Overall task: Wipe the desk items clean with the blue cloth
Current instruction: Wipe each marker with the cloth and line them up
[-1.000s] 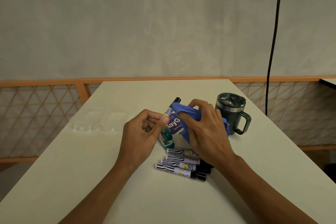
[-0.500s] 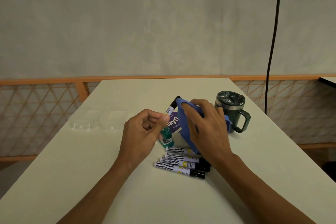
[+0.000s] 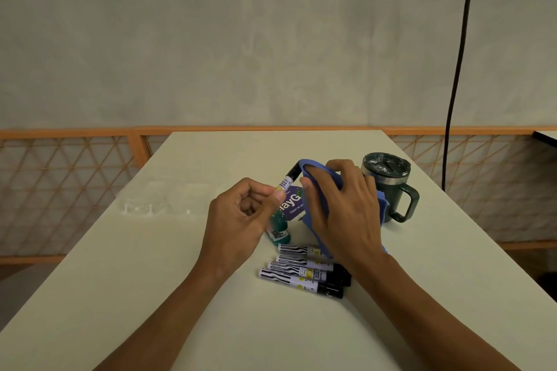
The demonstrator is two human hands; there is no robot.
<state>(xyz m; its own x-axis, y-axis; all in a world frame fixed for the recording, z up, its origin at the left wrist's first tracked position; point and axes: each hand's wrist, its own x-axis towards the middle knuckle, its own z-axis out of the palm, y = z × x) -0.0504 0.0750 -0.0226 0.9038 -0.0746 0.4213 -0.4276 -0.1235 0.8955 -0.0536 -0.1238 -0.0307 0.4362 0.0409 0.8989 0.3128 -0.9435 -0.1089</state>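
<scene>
Slid further up since a second ago, the blue cloth (image 3: 380, 205) is now curled over the black cap end of the marker (image 3: 290, 178) by the fingers (image 3: 342, 164) of the right hand (image 3: 346, 214), just above frame centre. The label end is pinched by the left hand (image 3: 241, 220). That pinch should be kept firm while the cloth is twisted off the tip.

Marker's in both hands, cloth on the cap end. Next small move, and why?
Probably draw the blue cloth back along the marker toward the left hand. That hand pinches the label end, and the right hand has the cloth over the black cap end only, so the barrel between them is uncovered.
</scene>
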